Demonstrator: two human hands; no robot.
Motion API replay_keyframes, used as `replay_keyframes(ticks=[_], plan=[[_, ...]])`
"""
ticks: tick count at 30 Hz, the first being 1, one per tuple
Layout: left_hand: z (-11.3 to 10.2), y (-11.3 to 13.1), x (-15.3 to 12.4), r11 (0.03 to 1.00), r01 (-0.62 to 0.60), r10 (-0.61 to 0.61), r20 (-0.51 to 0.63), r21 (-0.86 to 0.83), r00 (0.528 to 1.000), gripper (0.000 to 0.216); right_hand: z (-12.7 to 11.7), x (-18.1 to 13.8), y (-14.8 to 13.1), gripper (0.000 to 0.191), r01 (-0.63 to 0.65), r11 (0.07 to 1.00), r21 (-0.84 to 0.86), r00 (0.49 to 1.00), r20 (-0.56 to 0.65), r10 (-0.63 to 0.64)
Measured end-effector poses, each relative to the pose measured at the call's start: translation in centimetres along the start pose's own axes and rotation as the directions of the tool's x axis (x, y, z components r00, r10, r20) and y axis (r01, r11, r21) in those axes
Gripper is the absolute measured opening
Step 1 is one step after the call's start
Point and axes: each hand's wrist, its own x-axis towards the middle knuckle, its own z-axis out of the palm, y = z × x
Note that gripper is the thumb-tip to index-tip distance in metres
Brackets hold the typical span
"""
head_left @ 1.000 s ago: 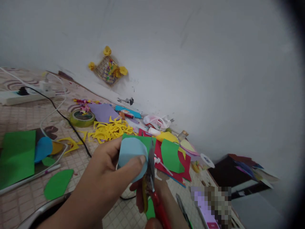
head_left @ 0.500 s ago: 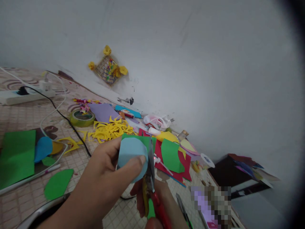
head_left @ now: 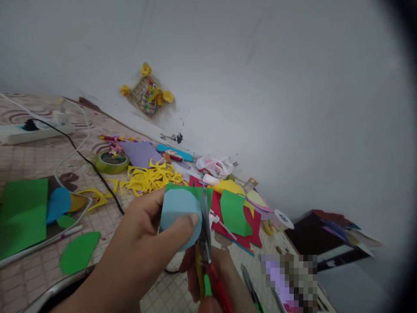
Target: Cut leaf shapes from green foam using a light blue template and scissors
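Note:
My left hand [head_left: 146, 234] pinches a light blue paper piece [head_left: 180, 206] with a rounded edge, laid over green paper [head_left: 172, 187]. The thumb presses on the blue face. In my right hand [head_left: 224, 274] is a pair of scissors [head_left: 206, 226] with red and yellow handles. Their blades point away from me, along the right edge of the blue piece and across the green paper. Most of the right fingers are hidden behind the handles.
Yellow paper scraps [head_left: 153, 176], a tape roll [head_left: 112, 161] and purple paper [head_left: 143, 154] lie beyond my hands. To the right are red paper [head_left: 256, 226] and a utility knife [head_left: 250, 287]. Green sheets [head_left: 24, 213] and a power strip [head_left: 39, 132] with cables are at left.
The scissor blades have drawn slightly closer together beside the blue piece. Both hands stay almost in the same place.

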Motion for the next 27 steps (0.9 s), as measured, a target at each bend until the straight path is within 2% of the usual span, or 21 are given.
replay_keyframes(ticks=[5, 9, 13, 16, 19, 23, 25, 27], plan=[[0.0, -0.1, 0.1, 0.997, 0.020, -0.014, 0.069, -0.075, 0.998, 0.016, -0.2, -0.1, -0.4, 0.088, -0.049, 0.999, 0.014, 0.998, -0.025, 0.049], [-0.2, -0.2, 0.3, 0.997, -0.005, 0.009, 0.050, -0.083, 0.999, 0.013, -0.2, -0.2, -1.1, 0.087, -0.069, 0.997, 0.031, 0.997, -0.037, 0.070], [0.1, -0.2, 0.3, 0.987, 0.027, -0.014, 0.084, -0.158, 0.996, 0.015, 0.0, -0.2, -1.4, 0.089, -0.061, 0.996, 0.057, 0.996, -0.062, 0.065], [0.4, -0.3, 0.1, 0.981, 0.030, -0.016, 0.070, -0.192, 0.997, 0.013, 0.0, -0.3, -1.0, 0.085, -0.069, 0.997, 0.029, 0.994, -0.078, 0.071], [0.2, -0.5, 0.3, 0.989, 0.001, 0.002, 0.021, -0.145, 1.000, 0.013, -0.2, -0.5, 0.4, 0.084, -0.144, 0.986, 0.088, 0.989, -0.027, 0.147], [-1.0, -0.5, 0.7, 0.992, -0.105, 0.103, -0.022, -0.068, 0.994, 0.015, -0.6, -1.8, 2.4, 0.071, -0.339, 0.908, 0.245, 0.941, 0.062, 0.334], [-1.5, -0.4, 0.8, 0.992, -0.128, 0.127, -0.046, -0.021, 0.991, 0.015, -1.1, -2.6, 2.4, 0.061, -0.328, 0.905, 0.269, 0.944, 0.069, 0.322], [-1.7, -0.3, 0.9, 0.993, -0.111, 0.113, -0.030, 0.047, 0.993, 0.017, -1.9, -3.1, 1.4, 0.052, -0.208, 0.935, 0.288, 0.974, -0.026, 0.224]])
